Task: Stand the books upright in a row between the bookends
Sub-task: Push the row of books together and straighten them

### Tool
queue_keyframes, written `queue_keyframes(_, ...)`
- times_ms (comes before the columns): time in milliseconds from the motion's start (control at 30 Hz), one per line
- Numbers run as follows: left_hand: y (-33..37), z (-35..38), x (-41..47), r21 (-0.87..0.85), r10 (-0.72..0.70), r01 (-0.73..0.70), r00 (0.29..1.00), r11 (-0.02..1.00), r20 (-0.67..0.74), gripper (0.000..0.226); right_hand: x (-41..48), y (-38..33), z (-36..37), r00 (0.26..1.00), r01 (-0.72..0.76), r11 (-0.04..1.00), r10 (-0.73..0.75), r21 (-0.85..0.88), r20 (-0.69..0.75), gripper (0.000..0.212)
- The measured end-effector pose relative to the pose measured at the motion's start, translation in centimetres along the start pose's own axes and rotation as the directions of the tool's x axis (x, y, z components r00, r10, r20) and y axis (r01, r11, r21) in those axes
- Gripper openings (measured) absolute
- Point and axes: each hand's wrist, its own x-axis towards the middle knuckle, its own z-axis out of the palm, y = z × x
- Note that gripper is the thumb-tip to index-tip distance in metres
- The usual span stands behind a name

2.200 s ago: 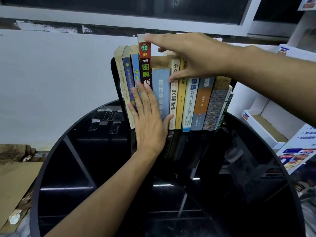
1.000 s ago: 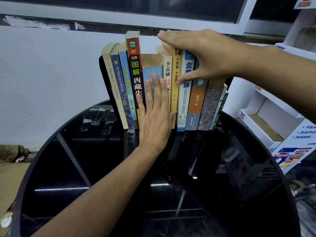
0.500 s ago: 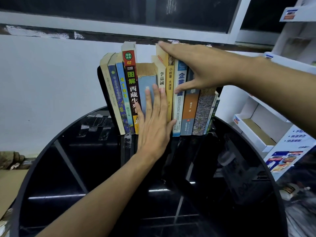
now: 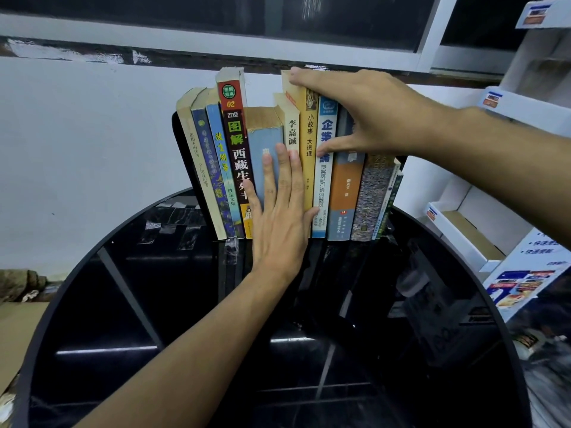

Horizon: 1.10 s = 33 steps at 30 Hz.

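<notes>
On the glossy black table, the left hand lies flat and open against the spines of the books, gripping nothing. Behind it, the right hand spreads over their tops, thumb on a spine. These paperbacks look light and bendable; pressing them from spines and tops seems best. The black bookend stands at the left.

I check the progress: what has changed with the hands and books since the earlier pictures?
The right hand moved rightward along the book tops, from the red-spined book to the yellow book. The left hand stays flat against the spines. The row still stands upright.
</notes>
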Motion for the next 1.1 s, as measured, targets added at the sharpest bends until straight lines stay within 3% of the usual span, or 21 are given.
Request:
queue_keyframes(267, 0.0, 0.1, 0.1, -0.015, -0.001, 0.001, 1.000, 1.000, -0.002, 0.097, -0.2, 0.1, -0.1, 1.000, 0.023, 1.000, -0.023, 0.001, 0.008, 0.102)
queue_keyframes(467, 0.7, -1.0, -0.1, -0.176, 0.029, -0.027, 1.000, 0.984, 0.010, 0.088, -1.4, 1.6, -0.9, 0.996, 0.058, 0.998, -0.060, 0.024, 0.073, 0.107)
queue_keyframes(767, 1.4, 0.9, 1.0, 0.027, 0.116, -0.115, 0.993, 0.993, -0.028, 0.093, -2.3, 2.6, -0.1, 0.994, 0.107, 0.993, -0.108, 0.049, 0.027, 0.094)
queue_keyframes(1100, 1.6, 1.2, 1.2, 0.076, 0.123, -0.118, 0.991, 0.990, -0.053, 0.095, -2.5, 2.6, 0.6, 0.994, 0.095, 0.995, -0.093, 0.033, -0.051, 0.092)
